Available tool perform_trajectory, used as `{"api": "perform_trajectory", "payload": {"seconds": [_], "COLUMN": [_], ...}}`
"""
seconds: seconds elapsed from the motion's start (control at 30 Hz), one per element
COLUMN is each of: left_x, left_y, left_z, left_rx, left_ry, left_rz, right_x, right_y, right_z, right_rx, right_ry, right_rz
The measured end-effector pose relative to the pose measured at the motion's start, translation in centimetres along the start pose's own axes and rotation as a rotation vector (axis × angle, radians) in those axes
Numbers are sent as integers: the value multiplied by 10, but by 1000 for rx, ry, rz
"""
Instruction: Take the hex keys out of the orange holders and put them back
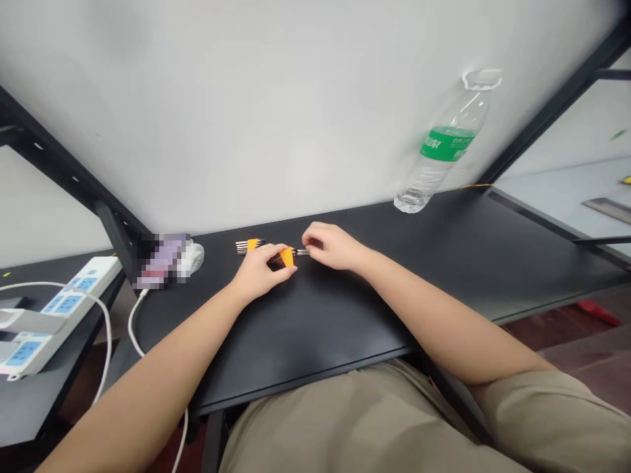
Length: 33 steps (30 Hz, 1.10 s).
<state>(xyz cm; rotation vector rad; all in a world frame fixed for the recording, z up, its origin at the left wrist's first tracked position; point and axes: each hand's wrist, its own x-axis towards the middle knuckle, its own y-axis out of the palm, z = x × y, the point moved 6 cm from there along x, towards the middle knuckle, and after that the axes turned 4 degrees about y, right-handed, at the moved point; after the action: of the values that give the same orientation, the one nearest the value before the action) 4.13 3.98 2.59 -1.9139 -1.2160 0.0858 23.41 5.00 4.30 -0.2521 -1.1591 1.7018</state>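
Observation:
On the black table [315, 322], my left hand [261, 270] pinches an orange piece [287, 257] between thumb and fingers. Thin metal rods [302, 252] stick out from its right side toward my right hand [331, 246]. The fingers of my right hand are curled at the rod ends; whether they grip them is hard to make out. Just behind my left hand lies a second orange piece [253, 244], with several thin metal rods [241, 247] showing at its left.
A large clear bottle [446, 144] with a green label stands at the back right against the wall. At the left are a crumpled white item [191, 259], a blurred patch, a white cable [132, 325] and a power strip [64, 309] on a neighbouring table.

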Motion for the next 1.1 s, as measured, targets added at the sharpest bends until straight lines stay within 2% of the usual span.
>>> {"api": "perform_trajectory", "payload": {"seconds": [0.13,0.23,0.33,0.5,0.63,0.8,0.87,0.93,1.1], "left_x": [0,-1,-1,-2,-3,-3,-3,-2,-2], "left_y": [0,0,0,1,1,0,-1,-2,-4], "left_z": [2,4,4,7,9,9,9,9,9], "left_rx": [-8,-30,-30,-62,-79,-74,-78,-68,-48], "left_ry": [-26,-38,-42,-63,-79,-90,-82,-73,-70], "left_rz": [-11,-19,-21,-25,-39,-50,-63,-77,-113], "right_x": [3,2,1,3,4,-3,-6,-6,0], "right_y": [-3,1,4,3,6,-2,-7,-12,-22], "right_z": [-36,-53,-57,-55,-54,-67,-70,-64,-28], "right_rx": [-169,-208,-228,-236,-237,-361,-375,-298,75], "right_ry": [154,227,236,264,292,509,552,491,176], "right_rz": [93,181,212,162,203,291,296,247,59]}}
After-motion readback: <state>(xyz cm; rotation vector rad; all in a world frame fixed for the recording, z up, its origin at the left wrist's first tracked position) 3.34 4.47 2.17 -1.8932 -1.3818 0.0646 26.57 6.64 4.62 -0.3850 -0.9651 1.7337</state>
